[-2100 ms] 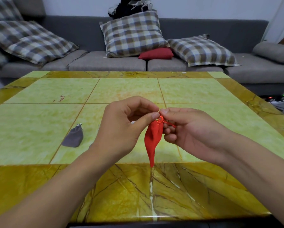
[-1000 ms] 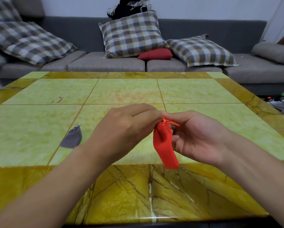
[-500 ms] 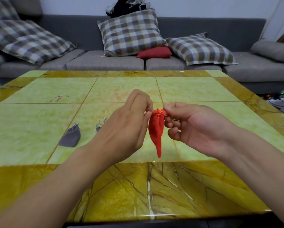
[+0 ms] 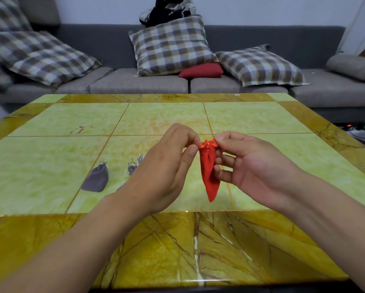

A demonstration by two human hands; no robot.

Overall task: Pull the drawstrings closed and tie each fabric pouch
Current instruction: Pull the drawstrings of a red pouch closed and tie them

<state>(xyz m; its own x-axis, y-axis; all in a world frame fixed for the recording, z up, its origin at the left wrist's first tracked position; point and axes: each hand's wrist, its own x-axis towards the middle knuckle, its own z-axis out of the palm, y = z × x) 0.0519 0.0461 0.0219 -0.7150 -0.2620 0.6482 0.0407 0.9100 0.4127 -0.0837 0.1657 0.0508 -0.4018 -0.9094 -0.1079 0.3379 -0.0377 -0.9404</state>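
Observation:
A small red fabric pouch point(image 4: 209, 172) hangs above the table between my hands, its mouth gathered tight. My left hand point(image 4: 164, 168) pinches the red drawstring at the left of the gathered top, and my right hand point(image 4: 249, 166) pinches it at the right. A grey pouch point(image 4: 96, 180) lies flat on the table point(image 4: 50, 166) to the left, its mouth drawn in. Another grey pouch point(image 4: 133, 167) with silver cord peeks out behind my left hand, mostly hidden.
The table is green and yellow stone with a wide yellow border near me. A grey sofa point(image 4: 135, 83) with checked cushions point(image 4: 171, 45) and a red cushion point(image 4: 200, 70) runs along the far side. Cables lie on the floor at the right.
The pouch has stayed between my hands while my fingers worked the cord at its top. My hands have drawn slightly apart, and the second grey pouch has come into sight.

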